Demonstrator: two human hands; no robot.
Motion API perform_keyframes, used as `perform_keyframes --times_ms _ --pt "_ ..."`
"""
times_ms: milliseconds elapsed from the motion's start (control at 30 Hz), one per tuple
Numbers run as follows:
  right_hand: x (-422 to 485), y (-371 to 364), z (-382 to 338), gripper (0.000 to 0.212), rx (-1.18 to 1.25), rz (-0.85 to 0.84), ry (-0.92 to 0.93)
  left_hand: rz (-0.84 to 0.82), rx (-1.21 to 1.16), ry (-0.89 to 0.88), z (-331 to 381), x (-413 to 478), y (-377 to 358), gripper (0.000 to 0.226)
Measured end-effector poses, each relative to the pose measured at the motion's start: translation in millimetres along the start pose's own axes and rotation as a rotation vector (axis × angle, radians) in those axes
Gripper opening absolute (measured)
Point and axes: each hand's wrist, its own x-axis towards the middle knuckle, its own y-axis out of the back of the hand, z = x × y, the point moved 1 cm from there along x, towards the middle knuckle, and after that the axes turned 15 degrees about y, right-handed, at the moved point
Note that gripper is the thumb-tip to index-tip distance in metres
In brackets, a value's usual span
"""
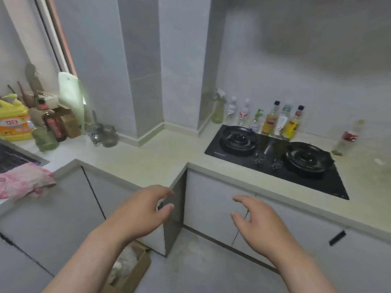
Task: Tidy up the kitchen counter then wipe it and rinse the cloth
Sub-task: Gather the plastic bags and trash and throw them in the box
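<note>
While left grip [143,210], right grip [260,220] hover released | bottles [273,121] behind hob [275,159] | cloth [23,180] by sink [36,159]

Red characters on the jug [13,123] label, too blurred to read. Bottles [271,121] behind the hob [330,183]: labels unreadable. Hob's front-corner mark, illegible too.

Soft, even daylight fills the room, brightest far up and left of the left hand [146,210], where a pale green board [69,96] glows washed out. Shadows are faint; a grey smudge darkens the wall [317,39] high above the right hand [260,223]. Everything is slightly soft, and a bottle [348,137] beyond and right of the right hand is badly smeared. Wide-angle bending tilts the wall lines near the edges.
</note>
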Motion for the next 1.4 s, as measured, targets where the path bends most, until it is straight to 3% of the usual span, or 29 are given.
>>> perform_keyframes --times_ms 500,800,1067,1400 --pt "-190 152 177 0.044 -0.076 0.312 -0.459 -0.142 -0.027 -0.42 277 16 -93 0.035" --pt "-159 200 307 0.047 -0.036 0.303 -0.592 -0.244 -0.147 -0.436 388 106 -166 0.02" --pt "-139 244 409 0.048 0.045 0.329 -0.697 -0.334 -0.189 -0.478 497 176 -210 0.022" --pt "-137 297 535 0.05 0.112 0.38 -0.661 -0.315 -0.221 -0.458 618 205 -262 0.025"
